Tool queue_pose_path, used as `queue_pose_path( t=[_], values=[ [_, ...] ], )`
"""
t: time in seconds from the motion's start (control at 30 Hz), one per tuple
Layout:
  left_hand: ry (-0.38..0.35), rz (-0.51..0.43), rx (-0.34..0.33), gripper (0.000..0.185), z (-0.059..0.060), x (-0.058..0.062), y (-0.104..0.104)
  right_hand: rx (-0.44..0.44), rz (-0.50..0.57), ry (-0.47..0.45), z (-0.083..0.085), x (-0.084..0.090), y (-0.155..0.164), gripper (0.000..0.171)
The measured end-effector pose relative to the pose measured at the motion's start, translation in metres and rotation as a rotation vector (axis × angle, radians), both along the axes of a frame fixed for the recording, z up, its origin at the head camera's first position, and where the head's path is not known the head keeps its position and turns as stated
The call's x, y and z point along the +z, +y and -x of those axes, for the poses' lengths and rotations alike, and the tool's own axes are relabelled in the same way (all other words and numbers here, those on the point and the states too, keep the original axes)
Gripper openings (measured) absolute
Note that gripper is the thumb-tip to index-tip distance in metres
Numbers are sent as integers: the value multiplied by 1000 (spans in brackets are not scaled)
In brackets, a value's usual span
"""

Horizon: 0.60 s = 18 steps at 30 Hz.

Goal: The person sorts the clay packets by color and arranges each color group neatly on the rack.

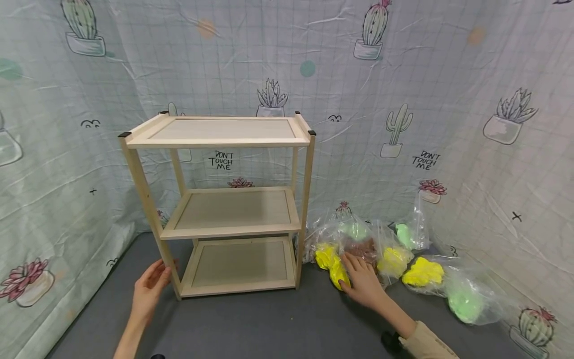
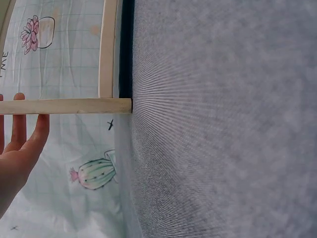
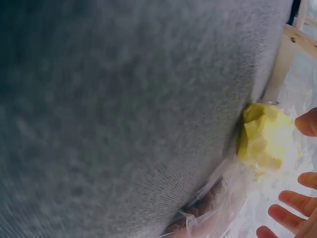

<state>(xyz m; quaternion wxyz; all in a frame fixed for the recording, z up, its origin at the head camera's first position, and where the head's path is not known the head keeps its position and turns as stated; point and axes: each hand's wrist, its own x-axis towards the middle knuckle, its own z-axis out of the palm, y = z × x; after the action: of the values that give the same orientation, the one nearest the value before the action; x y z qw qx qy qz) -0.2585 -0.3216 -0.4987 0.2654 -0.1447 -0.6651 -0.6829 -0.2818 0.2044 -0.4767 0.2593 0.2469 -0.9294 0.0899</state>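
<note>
A three-tier wooden shelf stands upright on the dark grey tabletop. My left hand is at its front left post, low down, with the thumb in front and fingers reaching behind the wood. In the left wrist view some fingertips show past the post. My right hand reaches over bagged lumps right of the shelf, its fingers spread. Nearest to it is a yellow lump in clear plastic; in the right wrist view the thumb is close beside this yellow lump.
More clear bags lie along the back right: a brown lump, yellow lumps and pale green lumps. A printed cloth with cactus drawings hangs behind and at both sides. A black object is near the right sleeve.
</note>
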Motion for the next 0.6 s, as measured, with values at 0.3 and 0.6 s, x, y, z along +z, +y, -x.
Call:
queue_pose_path(
  t=[0.3,0.6],
  values=[
    [48,56,6,30,-17,31,21,26,-67,9,7,0,-4,74],
    [14,72,42,28,-23,44,27,21,-189,-39,16,-1,-5,85]
  ],
)
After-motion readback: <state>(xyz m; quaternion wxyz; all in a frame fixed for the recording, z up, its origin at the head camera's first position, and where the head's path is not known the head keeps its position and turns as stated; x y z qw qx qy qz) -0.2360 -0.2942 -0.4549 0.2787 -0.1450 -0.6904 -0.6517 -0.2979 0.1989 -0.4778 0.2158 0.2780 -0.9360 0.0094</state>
